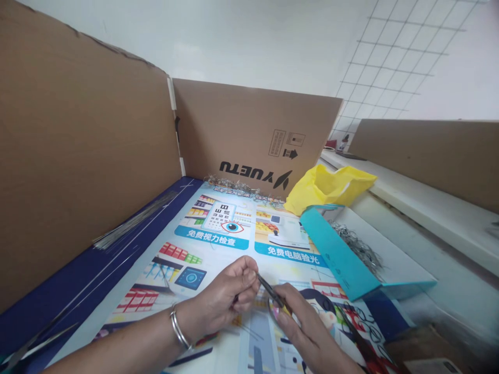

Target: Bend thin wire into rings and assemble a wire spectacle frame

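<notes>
My right hand [306, 327] is wrapped round a pair of narrow-nosed pliers [270, 291] with dark metal jaws and a bit of yellow at the grip. The jaws point up and left, reaching the fingertips of my left hand [230, 291]. That hand is closed in a pinch, thumb against forefinger; whatever sits between them is too small to make out. A silver bangle [179, 327] circles the left wrist. Both hands are above a printed poster sheet [187, 306] that covers the table.
Thin straight wires [134, 221] lie along the left cardboard panel [86, 140]. Bent wire pieces [241, 186] are heaped by the back panel [249, 124]. To the right stand a teal box [339, 254] of wire pieces and a yellow bag [331, 187]. Red-handled scissors [364, 348] lie lower right.
</notes>
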Available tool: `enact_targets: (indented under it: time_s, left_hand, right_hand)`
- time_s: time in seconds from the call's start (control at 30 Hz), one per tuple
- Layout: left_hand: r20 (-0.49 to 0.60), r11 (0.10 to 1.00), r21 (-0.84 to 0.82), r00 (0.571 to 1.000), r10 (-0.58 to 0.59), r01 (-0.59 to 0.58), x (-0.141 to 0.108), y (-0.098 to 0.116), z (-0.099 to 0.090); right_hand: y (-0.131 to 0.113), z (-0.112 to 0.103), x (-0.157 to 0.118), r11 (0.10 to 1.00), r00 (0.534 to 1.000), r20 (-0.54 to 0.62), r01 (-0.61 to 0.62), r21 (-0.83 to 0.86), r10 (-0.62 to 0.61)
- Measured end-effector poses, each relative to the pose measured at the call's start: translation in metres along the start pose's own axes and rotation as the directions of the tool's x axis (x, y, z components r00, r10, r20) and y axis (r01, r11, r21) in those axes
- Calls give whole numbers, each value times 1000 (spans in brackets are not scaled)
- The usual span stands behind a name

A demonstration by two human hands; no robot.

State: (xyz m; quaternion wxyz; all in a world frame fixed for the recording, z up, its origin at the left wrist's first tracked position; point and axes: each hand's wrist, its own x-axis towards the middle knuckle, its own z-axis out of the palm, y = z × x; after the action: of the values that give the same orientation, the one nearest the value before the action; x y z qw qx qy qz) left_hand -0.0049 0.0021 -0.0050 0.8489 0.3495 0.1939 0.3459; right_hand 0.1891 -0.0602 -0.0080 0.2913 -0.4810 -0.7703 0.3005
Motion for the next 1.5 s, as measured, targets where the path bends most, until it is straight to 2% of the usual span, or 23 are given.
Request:
enact_targets:
  time_s: [0.57,0.73,1.0,1.2,1.37,1.5]
  left_hand:
    - [28,998,52,999,31,-32,0,-1,-2]
    - [-3,996,86,999,36,-35,-1,0,0]
    - [-49,986,155,996,69,-60,-2,1,4]
    - [-106,967,242,988,109,-80,-1,0,7]
    - [-80,932,333,980,180,-144,1,0,6]
    - [-75,919,366,980,184,-145,2,1,3]
  right_hand:
    - [0,3,-3,984,1000,-4,29,-176,-30]
    - [1,7,-2,974,999,-22,36,-226,-42]
    - [1,9,-2,961,1000,-21,-12,-276,7]
    - [4,10,0,966,999,-19,-33,-255,29]
    - [3,8,0,989,1000,15,-25,-145,28]
    - [2,6,1,997,998,45,-43,-61,46]
